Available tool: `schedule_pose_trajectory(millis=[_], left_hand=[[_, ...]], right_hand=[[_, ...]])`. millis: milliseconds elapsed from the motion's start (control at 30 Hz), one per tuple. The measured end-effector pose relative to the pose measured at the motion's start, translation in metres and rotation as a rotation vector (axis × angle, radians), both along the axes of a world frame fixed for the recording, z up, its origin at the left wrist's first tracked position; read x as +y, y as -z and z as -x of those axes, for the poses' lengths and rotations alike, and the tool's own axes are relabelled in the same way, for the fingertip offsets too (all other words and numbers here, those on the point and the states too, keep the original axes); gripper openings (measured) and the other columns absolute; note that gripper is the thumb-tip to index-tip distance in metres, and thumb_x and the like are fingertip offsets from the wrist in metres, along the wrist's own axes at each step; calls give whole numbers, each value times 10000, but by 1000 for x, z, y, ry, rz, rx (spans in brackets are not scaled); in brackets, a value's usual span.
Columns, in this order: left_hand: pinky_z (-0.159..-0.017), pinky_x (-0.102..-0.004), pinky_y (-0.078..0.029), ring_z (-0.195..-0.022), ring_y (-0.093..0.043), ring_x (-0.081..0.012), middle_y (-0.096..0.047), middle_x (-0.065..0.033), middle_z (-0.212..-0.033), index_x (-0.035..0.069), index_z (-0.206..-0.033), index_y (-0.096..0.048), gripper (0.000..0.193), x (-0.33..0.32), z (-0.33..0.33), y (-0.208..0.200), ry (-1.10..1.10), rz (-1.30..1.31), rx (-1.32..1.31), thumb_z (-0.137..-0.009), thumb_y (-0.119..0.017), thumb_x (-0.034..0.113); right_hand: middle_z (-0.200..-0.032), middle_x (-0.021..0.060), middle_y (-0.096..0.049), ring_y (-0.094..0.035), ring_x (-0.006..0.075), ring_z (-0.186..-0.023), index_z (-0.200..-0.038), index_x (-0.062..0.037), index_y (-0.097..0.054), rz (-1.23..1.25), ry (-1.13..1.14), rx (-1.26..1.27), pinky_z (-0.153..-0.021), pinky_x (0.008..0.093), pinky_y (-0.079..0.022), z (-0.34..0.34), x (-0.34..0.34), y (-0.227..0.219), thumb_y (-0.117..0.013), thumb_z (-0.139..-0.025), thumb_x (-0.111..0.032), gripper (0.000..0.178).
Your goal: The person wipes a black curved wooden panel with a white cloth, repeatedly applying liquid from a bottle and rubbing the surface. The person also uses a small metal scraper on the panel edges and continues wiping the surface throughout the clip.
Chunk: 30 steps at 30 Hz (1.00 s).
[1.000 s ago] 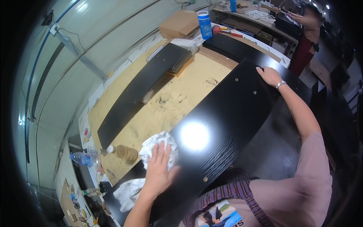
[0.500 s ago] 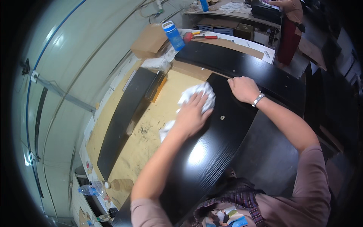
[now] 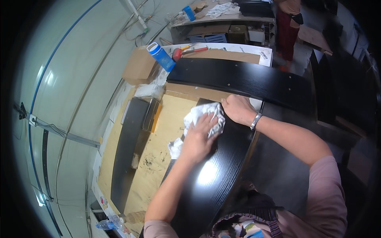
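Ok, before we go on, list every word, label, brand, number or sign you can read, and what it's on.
No text is readable right now.
Blue bottle: faint lighter marking, too small and blurred to read.
White sheet at the table's far end: small dark print, too small to read.
Shirt front: coloured print, no readable lettering.
Nearest black panel: no lettering visible.
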State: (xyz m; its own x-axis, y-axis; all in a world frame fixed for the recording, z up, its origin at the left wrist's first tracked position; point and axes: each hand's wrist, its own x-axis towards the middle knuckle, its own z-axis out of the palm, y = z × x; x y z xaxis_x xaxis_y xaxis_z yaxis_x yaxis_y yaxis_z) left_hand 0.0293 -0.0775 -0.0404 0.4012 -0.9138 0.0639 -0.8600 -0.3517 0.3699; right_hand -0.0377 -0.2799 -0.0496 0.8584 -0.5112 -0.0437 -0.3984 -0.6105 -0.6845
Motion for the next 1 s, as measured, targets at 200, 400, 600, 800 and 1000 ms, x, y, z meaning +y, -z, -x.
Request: schedule_pose_trajectory(millis=[200, 400, 600, 800, 1000], left_hand=[[-1198, -483, -330, -1455, -420, -367, -480, -207, -1538, 90, -1467, -540, 514, -36, -26, 5, -70, 131, -91, -974, -620, 214], [-1161, -587, -358, -1457, -437, -355, -514, -108, -1542, 150, -1425, -599, 513, 85, 73, -15, 109, 48, 105, -923, -670, 220], [-1117, -434, -423, -1316, -572, -325, -598, -219, -1411, -29, -1404, -560, 630, 262, 149, -28, -446, 569, 1016, -955, -602, 411], [-1196, -507, -348, -1396, -492, -357, -487, -179, -1540, 0, -1521, -417, 580, 390, 202, -35, -814, 1578, 1221, -1106, -367, 403], [-1155, -511, -412, -1360, -534, -336, -530, -175, -1500, 3, -1505, -431, 618, 496, 272, -34, -981, 1729, 1008, -1051, -545, 407]], right_hand=[[-784, 347, -642, -673, 504, -848, -803, 107, -676, -20, -32, -101, -823, 547, -517, -8, 12, -2, -408, -1065, -426, 651], [-717, 338, -610, -664, 504, -797, -661, 97, -583, 9, 6, -120, -768, 556, -503, -10, 1, 11, -336, -1081, -523, 789], [-810, 314, -690, -699, 488, -870, -779, 62, -715, 116, -39, -15, -849, 556, -534, -14, 6, 7, -369, -1053, -543, 749], [-989, 220, -675, -641, 387, -1001, -933, 36, -683, 413, -242, -355, -889, 466, -501, -23, 20, 13, -616, -965, -270, 314], [-1151, 201, -674, -644, 344, -1100, -1103, 29, -676, 206, -775, -523, -983, 423, -490, -75, 263, -24, -679, -910, -228, 322]])
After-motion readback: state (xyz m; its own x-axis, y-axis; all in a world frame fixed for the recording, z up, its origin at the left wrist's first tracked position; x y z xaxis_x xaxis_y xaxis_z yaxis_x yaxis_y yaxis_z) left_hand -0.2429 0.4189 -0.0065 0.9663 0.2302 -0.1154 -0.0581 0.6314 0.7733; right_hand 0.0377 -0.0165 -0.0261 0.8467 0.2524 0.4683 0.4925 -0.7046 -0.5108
